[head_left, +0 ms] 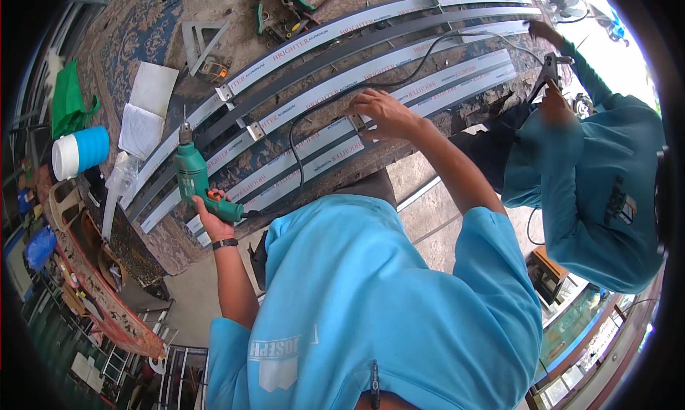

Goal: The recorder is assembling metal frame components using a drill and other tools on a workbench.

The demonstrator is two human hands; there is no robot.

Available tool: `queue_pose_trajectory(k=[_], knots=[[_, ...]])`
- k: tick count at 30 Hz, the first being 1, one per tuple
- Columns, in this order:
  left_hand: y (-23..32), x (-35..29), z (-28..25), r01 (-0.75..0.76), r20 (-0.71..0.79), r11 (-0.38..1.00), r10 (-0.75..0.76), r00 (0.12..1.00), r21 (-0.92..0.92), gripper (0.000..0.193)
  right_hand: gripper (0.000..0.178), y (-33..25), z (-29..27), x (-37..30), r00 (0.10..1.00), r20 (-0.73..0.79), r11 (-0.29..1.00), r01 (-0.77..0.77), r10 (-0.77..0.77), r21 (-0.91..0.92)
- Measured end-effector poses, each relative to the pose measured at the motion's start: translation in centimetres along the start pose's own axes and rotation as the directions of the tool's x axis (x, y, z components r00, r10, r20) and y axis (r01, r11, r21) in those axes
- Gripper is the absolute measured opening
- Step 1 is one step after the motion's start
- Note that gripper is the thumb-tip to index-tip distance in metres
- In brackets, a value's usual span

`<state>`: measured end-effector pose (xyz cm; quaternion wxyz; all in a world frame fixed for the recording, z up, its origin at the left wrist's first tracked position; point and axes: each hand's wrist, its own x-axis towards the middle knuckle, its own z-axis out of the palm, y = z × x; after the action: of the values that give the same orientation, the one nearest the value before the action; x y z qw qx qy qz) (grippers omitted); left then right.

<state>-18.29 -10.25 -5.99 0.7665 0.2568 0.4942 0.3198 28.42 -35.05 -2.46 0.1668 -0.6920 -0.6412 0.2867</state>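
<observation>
Metal strips (pixel 314 39) on the table (pixel 146 28)

Bright daylight (pixel 633 57) fills the upper right, and grey floor (pixel 189 303) shows near a reddish table (pixel 132 328).

Red and dark lettering (pixel 294 48) lines white-covered strips (pixel 357 26); white print (pixel 282 349) marks the blue shirt (pixel 385 267)

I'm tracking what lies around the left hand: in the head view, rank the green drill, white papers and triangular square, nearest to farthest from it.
1. Green drill: held in the left hand.
2. White papers: ahead and to the hand's left.
3. Triangular square: farther ahead, right of the papers.
</observation>
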Motion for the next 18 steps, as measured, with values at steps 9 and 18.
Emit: queue_pose_trajectory(k=[9, 18], knots=[[2.0, -0.3, 0.6, 0.004, 0.154, 0.996, 0.01, 0.988, -0.085, 0.063, 0.061, 1.2, 0.1, -0.1, 0.999, -0.043, 0.991, 0.022, -0.017, 0.131], [2.2, -1.5, 1.7, 0.076, 0.37, 0.92, 0.078, 0.926, -0.385, 0.058, 0.061, 1.5, 0.0, 0.6, 0.997, -0.004, 0.991, 0.074, -0.074, 0.107]])
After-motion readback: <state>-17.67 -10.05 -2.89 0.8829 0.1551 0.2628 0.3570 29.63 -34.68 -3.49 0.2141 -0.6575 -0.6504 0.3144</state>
